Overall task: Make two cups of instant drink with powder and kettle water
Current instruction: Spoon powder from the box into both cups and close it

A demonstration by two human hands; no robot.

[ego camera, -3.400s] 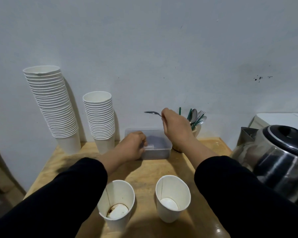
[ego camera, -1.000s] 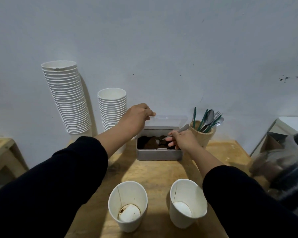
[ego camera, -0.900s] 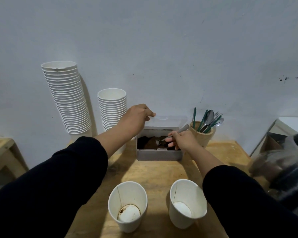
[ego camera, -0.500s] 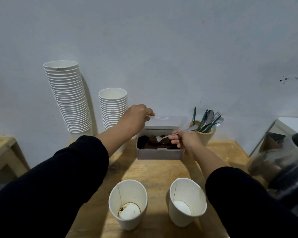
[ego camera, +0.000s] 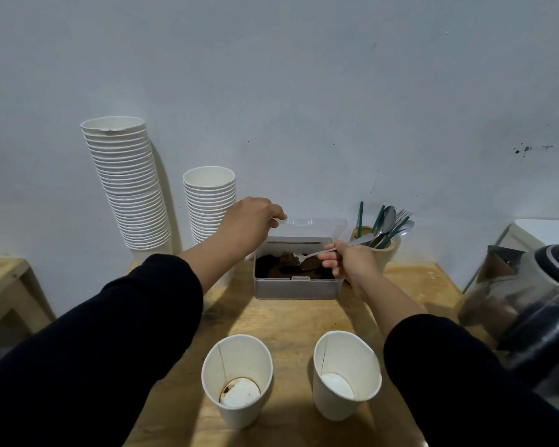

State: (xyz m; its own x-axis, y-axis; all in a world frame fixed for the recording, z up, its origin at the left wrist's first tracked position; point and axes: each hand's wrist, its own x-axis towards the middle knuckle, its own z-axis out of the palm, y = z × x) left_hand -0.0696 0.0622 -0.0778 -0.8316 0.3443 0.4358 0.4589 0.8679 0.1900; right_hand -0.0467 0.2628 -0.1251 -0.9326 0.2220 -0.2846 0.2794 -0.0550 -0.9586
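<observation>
A grey plastic box [ego camera: 296,289] of brown powder stands at the back of the wooden table. My left hand [ego camera: 246,222] holds its clear lid [ego camera: 307,227] raised against the wall. A metal spoon [ego camera: 328,251] is pinched in my right hand [ego camera: 349,261], its bowl just above the powder inside the box. Two white paper cups stand near me: the left cup [ego camera: 238,379] has a brown ring at its bottom, the right cup [ego camera: 346,374] looks clean inside. The steel kettle [ego camera: 530,311] sits at the right edge.
Two stacks of paper cups, a tall one [ego camera: 126,185] and a shorter one [ego camera: 208,201], stand against the wall at the left. A wooden holder [ego camera: 381,250] with spoons, forks and green sticks is right of the box. A lower wooden ledge [ego camera: 0,279] lies far left.
The box lid was shut; my left hand lifted it and keeps it up. My right hand dipped the spoon into the powder and has raised its bowl slightly.
</observation>
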